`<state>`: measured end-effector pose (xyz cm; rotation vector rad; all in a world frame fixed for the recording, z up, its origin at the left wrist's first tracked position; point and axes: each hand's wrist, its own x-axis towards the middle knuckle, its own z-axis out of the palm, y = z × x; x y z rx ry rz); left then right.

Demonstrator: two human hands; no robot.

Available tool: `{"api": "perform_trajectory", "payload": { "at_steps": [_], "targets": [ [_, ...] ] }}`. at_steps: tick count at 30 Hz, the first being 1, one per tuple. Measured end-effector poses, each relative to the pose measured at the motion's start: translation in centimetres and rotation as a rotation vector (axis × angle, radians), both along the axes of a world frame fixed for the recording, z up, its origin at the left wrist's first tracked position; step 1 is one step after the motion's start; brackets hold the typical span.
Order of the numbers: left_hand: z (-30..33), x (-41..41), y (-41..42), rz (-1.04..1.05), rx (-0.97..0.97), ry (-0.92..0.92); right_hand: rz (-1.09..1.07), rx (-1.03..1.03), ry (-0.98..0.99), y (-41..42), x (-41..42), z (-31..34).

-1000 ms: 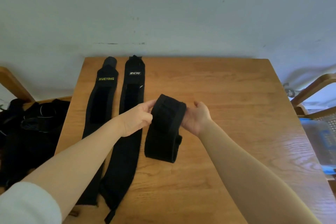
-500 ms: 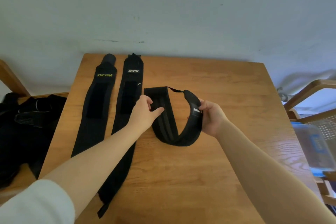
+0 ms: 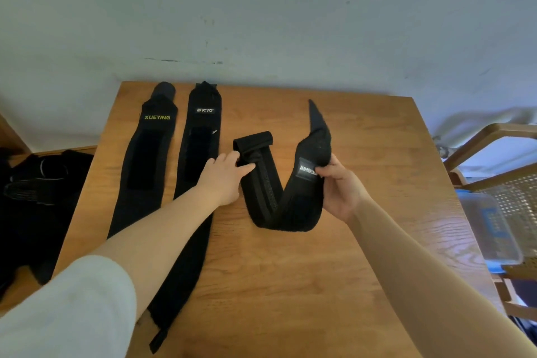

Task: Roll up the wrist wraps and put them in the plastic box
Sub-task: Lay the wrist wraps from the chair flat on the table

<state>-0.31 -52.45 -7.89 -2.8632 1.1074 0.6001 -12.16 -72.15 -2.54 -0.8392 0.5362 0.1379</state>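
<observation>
Pinching bent wrap (image 3: pixel 279 197): left hand (image 3: pixel 225 177), right hand (image 3: pixel 340 183) | plastic box (image 3: pixel 488 229) partly cut off

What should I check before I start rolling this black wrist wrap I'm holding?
1. Left hand holds the folded end of the black wrist wrap: ok.
2. Right hand pinches the end by the white label: ok.
3. Wrap lying straight for rolling: not ok, bent in a V on the wooden table.
4. Clear of the two flat black wraps on the left: ok.
5. Clear plastic box within reach at the right: ok.
6. Box empty: cannot tell.
</observation>
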Motion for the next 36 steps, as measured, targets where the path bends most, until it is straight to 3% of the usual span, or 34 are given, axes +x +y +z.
{"api": "perform_trajectory", "payload": {
  "at_steps": [2, 5, 9, 11, 13, 18, 20, 24, 26, 28, 31, 36],
  "targets": [
    [0.7, 0.4, 0.1, -0.121, 0.174, -0.017, -0.084, 0.035, -0.034, -0.1, 0.3, 0.3],
    [1.1, 0.4, 0.4, -0.211, 0.235, 0.0, -0.215, 0.056, -0.015, -0.1, 0.9, 0.5],
    [0.9, -0.6, 0.9, -0.257, 0.066, -0.117, -0.326, 0.045, 0.021, 0.2, 1.7, 0.8],
    [1.3, -1.2, 1.2, -0.25, -0.053, -0.056, -0.347, 0.061, -0.015, 0.1, 2.0, 1.1],
    [2.0, -1.8, 1.6, -0.14, -0.133, 0.154, -0.353, 0.086, -0.09, -0.2, 2.5, 1.5],
    [5.8, -2.2, 3.0, 0.487, -0.665, 1.031, -0.317, 0.058, -0.193, -1.0, 5.3, 3.3],
    [6.4, -1.7, 3.6, 0.641, -0.67, 1.179, -0.308, 0.055, -0.202, -0.9, 7.1, 3.4],
    [4.5, -1.1, 4.1, 0.782, -0.32, 1.061, -0.13, -0.218, -0.022, 0.4, 10.2, 0.5],
    [3.1, -0.8, 4.0, 0.637, -0.176, 0.841, 0.044, -0.476, 0.122, 1.2, 11.2, -1.3],
    [2.1, -0.5, 3.6, 0.438, -0.097, 0.502, 0.151, -0.68, 0.206, 1.7, 12.1, -2.8],
    [1.1, 0.6, 2.9, 0.275, -0.185, 0.126, 0.168, -0.756, 0.208, 2.3, 13.7, -4.2],
    [-0.3, 2.6, 1.9, 0.262, -0.445, 0.151, 0.098, -0.756, 0.2, 3.5, 16.8, -5.2]
  ]
}}
